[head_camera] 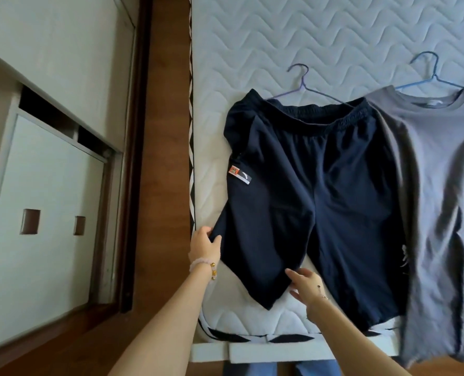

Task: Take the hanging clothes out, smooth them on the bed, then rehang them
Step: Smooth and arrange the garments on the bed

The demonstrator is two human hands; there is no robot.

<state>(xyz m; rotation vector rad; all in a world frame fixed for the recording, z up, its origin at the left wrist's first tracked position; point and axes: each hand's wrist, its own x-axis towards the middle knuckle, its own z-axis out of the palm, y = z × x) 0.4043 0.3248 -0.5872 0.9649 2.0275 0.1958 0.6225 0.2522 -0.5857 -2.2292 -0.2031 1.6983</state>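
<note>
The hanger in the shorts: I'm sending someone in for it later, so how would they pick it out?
On the white quilted mattress lie navy shorts near the bed's left edge, with a grey T-shirt to their right. The purple hanger pokes out of the shorts' waistband. It is the left one of two, and the T-shirt carries a blue hanger instead.

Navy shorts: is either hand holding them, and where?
Left hand grips the navy shorts at one leg's outer hem corner; right hand pinches that leg's inner edge.
</note>
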